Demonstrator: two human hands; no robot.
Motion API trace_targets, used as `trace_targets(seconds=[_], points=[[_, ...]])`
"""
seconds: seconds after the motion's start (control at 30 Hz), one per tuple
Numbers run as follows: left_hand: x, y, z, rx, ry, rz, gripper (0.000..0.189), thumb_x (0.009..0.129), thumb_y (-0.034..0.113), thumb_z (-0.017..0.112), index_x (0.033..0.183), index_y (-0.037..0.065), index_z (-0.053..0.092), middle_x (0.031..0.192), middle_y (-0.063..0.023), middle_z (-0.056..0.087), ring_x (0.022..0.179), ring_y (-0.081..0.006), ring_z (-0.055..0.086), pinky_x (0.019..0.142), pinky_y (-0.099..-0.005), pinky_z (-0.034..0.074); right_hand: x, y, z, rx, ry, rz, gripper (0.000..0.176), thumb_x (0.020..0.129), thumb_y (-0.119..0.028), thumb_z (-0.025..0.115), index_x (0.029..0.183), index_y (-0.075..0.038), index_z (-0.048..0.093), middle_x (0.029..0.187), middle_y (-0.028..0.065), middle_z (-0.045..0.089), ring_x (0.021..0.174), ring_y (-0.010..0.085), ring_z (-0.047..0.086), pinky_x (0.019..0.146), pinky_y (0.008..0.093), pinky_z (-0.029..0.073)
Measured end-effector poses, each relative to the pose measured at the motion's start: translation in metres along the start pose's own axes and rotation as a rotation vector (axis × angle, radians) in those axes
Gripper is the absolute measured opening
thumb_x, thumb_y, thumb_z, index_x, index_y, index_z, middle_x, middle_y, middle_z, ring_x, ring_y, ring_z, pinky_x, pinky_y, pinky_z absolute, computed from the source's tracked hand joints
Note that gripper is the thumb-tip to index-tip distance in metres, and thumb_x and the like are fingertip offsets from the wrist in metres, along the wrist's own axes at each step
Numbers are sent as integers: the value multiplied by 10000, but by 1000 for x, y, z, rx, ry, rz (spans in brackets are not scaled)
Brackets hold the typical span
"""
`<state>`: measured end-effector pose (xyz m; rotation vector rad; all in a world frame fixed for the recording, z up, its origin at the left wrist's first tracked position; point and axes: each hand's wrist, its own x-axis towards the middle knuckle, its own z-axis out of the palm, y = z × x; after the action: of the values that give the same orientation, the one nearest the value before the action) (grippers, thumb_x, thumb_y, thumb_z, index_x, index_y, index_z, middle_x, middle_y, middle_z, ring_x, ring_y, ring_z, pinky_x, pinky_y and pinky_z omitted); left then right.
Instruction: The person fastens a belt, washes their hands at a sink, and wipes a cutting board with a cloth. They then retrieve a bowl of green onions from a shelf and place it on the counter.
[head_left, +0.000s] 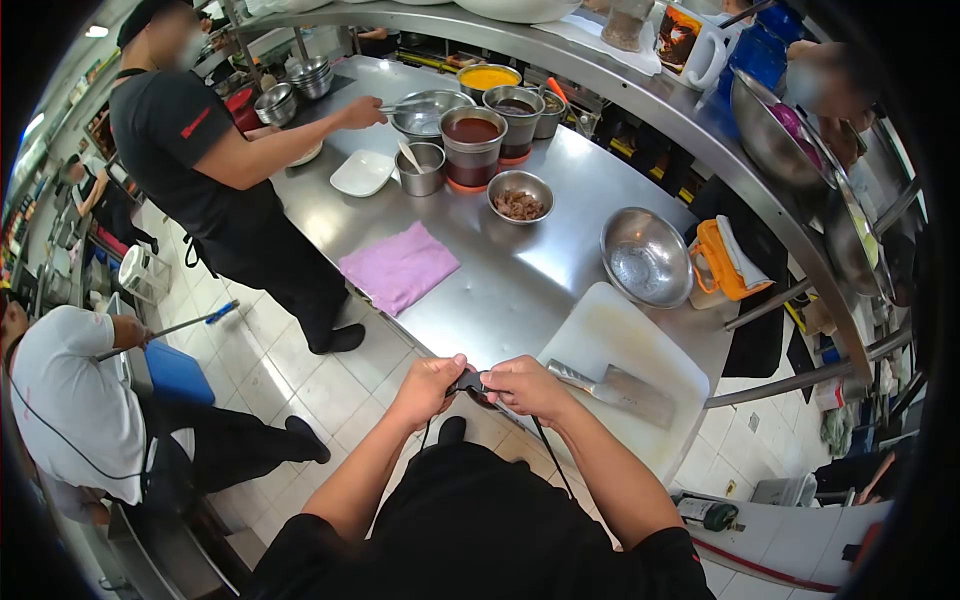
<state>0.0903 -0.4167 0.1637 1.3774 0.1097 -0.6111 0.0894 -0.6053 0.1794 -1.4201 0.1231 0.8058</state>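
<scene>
My left hand [427, 390] and my right hand [527, 388] are both closed, held close together in front of my body at the table's near edge. Between them they pinch a small black clip-like piece [468, 382], whose exact kind I cannot make out. Thin dark cords run down from both hands toward my dark clothing. Right of my right hand, a cleaver [632, 395] lies on a white cutting board [598, 325]. A pink cloth [400, 267] is spread on the steel table [462, 335] beyond my left hand.
A steel bowl [647, 258] stands behind the board, beside an orange-and-white container [728, 262]. A bowl of brown food [520, 205], sauce pots [472, 150] and a white dish [363, 174] stand farther back. One co-worker [215, 150] reaches over the table; another [85, 400] bends at left.
</scene>
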Motion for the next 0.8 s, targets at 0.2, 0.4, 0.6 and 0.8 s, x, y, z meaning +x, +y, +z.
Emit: trace_targets(seconds=[0.2, 0.4, 0.6, 0.8], points=[[2, -1, -4, 226, -62, 65, 430, 949, 368, 437, 868, -7, 632, 468, 29, 377, 379, -53, 304, 365, -227, 231, -3, -4, -1, 38, 3, 15, 297, 834, -263, 605, 714, 6, 571, 491, -43, 384, 377, 28, 264, 357, 213, 177], [-1, 4, 0, 360, -207, 187, 419, 971, 347, 380, 842, 18, 605, 529, 29, 413, 414, -56, 332, 380, -226, 255, 3, 4, -5, 47, -65, 62, 293, 832, -267, 610, 721, -2, 555, 493, -44, 380, 378, 28, 266, 358, 210, 176], [5, -4, 11, 293, -243, 300, 180, 889, 193, 549, 821, 29, 517, 620, -23, 548, 515, -89, 439, 486, -235, 367, 7, 7, -6, 59, -57, 106, 316, 847, -305, 600, 724, -19, 550, 476, -51, 352, 368, 34, 257, 354, 220, 166], [2, 13, 15, 756, -132, 335, 251, 764, 189, 699, 751, -7, 543, 606, -67, 530, 543, -121, 446, 511, -297, 376, 3, 18, -11, 251, -39, 64, 313, 882, -342, 561, 840, -33, 543, 603, -5, 458, 455, 74, 388, 412, 218, 286]])
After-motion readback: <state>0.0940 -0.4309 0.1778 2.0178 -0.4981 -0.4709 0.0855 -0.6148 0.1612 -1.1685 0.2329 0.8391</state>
